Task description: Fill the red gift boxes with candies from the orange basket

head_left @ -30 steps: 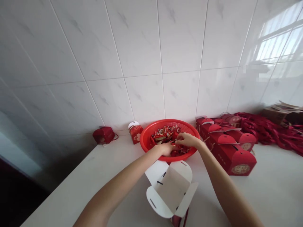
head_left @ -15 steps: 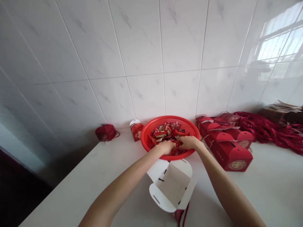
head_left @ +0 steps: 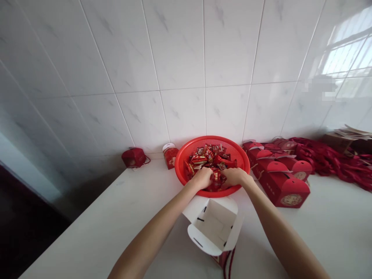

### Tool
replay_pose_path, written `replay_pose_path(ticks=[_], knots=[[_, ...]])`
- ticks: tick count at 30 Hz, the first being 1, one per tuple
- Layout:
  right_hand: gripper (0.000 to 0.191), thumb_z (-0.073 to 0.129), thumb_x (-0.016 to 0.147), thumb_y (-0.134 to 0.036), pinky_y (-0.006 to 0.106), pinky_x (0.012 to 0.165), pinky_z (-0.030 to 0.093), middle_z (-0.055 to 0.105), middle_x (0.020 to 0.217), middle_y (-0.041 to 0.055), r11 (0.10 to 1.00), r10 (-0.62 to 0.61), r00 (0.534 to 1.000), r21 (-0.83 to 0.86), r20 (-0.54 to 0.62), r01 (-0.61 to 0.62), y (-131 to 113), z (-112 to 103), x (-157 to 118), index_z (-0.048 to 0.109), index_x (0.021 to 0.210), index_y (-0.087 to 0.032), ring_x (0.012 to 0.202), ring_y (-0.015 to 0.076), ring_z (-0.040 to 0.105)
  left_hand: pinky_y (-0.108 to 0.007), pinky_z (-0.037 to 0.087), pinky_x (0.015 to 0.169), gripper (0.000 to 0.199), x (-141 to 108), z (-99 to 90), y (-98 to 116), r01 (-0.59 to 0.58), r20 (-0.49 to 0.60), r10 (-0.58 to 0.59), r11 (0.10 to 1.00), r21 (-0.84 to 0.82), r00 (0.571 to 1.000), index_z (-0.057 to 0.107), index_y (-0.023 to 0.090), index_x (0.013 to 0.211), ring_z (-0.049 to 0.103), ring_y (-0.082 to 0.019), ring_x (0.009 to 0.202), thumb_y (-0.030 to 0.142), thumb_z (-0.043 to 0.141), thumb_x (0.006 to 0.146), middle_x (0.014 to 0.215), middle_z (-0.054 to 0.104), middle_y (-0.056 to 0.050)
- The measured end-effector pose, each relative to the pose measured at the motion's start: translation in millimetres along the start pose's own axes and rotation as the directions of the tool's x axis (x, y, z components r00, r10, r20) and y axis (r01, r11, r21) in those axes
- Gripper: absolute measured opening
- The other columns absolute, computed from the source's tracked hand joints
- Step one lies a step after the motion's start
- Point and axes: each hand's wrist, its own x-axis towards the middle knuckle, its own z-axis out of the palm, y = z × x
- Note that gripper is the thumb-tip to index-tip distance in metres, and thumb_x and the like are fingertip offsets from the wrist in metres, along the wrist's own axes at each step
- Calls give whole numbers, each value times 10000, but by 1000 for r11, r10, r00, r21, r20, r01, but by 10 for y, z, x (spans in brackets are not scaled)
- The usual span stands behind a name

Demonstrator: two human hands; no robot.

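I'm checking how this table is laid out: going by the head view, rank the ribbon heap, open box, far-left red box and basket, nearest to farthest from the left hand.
From the left hand:
1. Basket, around the hand
2. Open box, in front of the basket
3. Far-left red box, by the wall
4. Ribbon heap, far right

Sweets (head_left: 205, 155) in the basket (head_left: 180, 170) — open box (head_left: 216, 226) before it, closed boxes (head_left: 290, 190) right.

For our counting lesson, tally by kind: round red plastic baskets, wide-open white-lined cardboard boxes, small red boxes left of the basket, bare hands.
Red basket: 1
Wide-open box: 1
Small boxes, dark red one and white-topped one: 2
Bare hands, left and right: 2
Total: 6
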Motion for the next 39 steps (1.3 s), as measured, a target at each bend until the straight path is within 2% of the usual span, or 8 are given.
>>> replay_pose_path(ticks=[4,8,13,21,28,32,36,39], knots=[[494,740,728,-412,373,785,501,705,1140,151,1000,1,1000,11,2,-1,6,19,26,669,1167,-197,1049,353,674,-287,534,805,216,39,60,-73,13,-158,-47,978,-209,986,764,153,948,718,-223,870,86,617,805,897,756,-83],[495,724,750,-400,369,782,498,694,1162,150,999,1,1000,33,-13,0,0,1,10,654,1200,-208,1060,348,669,-312,528,897,163,75,68,-119,-31,-340,-110,922,-386,934,756,160,939,703,-211,947,119,640,831,965,757,-71],[582,730,736,-516,360,798,484,673,1211,123,993,-32,996,113,-79,40,41,-16,2,617,1232,-234,1094,343,643,-296,511,939,140,86,24,-135,-88,-421,-143,871,-484,896,735,149,938,690,-195,984,114,636,845,1021,755,-66],[338,660,822,-512,282,716,441,706,969,40,904,-151,956,357,-251,237,149,-24,42,651,963,-205,903,228,647,-327,482,1017,224,139,28,-167,-142,-427,-106,849,-509,898,720,158,1002,665,-197,1084,50,610,840,1115,739,-67],[242,672,830,-416,282,742,445,722,985,28,898,-143,956,373,-258,235,182,9,84,680,968,-219,911,221,651,-332,492,1017,303,180,26,-179,-165,-422,-71,852,-497,904,707,171,1036,661,-194,1105,4,584,815,1161,725,-62],[264,662,836,-425,287,753,448,714,1067,33,927,-117,967,325,-228,189,165,0,82,687,1015,-233,978,241,651,-330,509,989,279,195,15,-192,-89,-390,-131,863,-497,911,697,177,1062,678,-191,1058,54,568,848,1139,729,-60],[367,656,832,-441,321,766,455,700,1136,79,972,-50,987,220,-154,84,108,-17,38,664,1129,-226,1029,288,649,-321,478,1012,288,187,9,-208,38,-447,-243,906,-421,861,696,173,1067,643,-206,1117,78,646,800,1167,712,-79],[468,712,770,-454,353,769,469,690,1163,113,989,-15,997,146,-75,26,52,-23,1,658,1174,-225,1033,330,655,-290,508,905,216,155,32,-205,140,-257,-233,932,-334,938,728,180,984,672,-221,1034,136,679,778,1063,740,-75]])
